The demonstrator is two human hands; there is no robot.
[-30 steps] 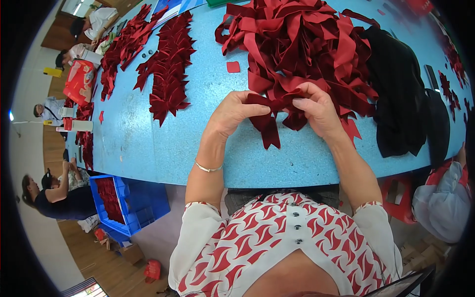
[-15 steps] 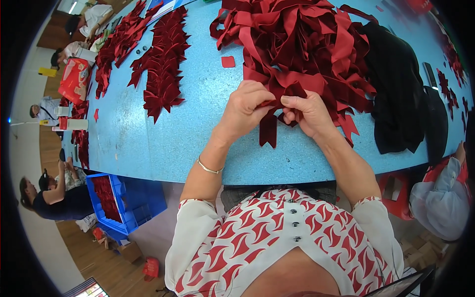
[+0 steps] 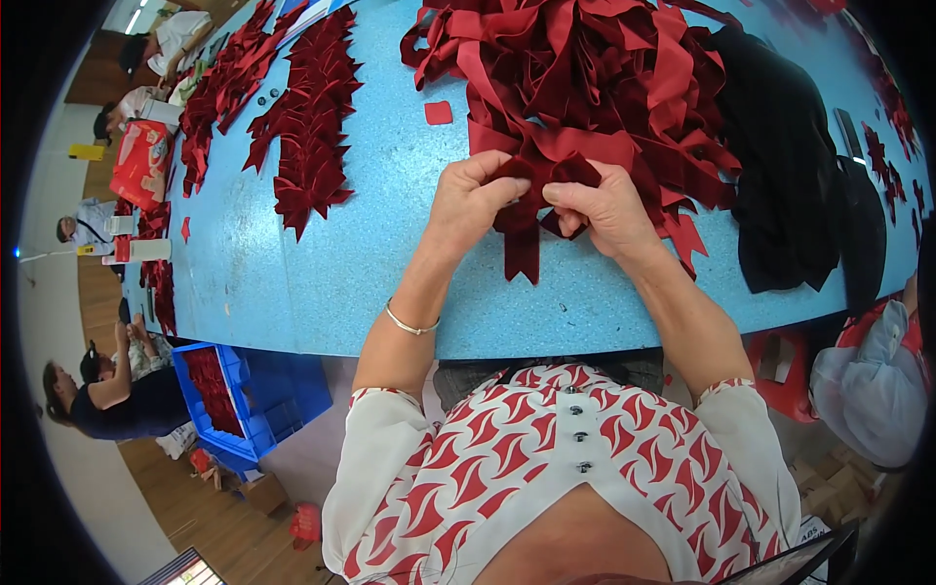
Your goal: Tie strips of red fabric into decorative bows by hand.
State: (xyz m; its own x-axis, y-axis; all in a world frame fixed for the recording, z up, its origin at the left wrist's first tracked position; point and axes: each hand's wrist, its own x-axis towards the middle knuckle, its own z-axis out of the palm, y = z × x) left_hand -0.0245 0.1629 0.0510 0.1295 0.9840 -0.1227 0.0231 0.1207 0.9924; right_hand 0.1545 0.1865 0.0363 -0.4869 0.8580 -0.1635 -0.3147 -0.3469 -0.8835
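Observation:
Between my two hands, above the near part of the blue table, is a dark red velvet ribbon bow with notched tails hanging down. My left hand pinches its left loop between thumb and fingers. With thumb and curled fingers, my right hand grips the right side. Both hands hide much of the knot. Just beyond them lies a large heap of red ribbons, partly touching the bow.
Rows of finished-looking bows lie to the left, near a small red square. Black cloth covers the right side. A blue crate holding red pieces stands below the table's left edge. Other people sit at left and right.
My hands have shifted slightly left and drawn a little apart at the thumbs, spreading the bow's loops. The whole view has moved slightly.

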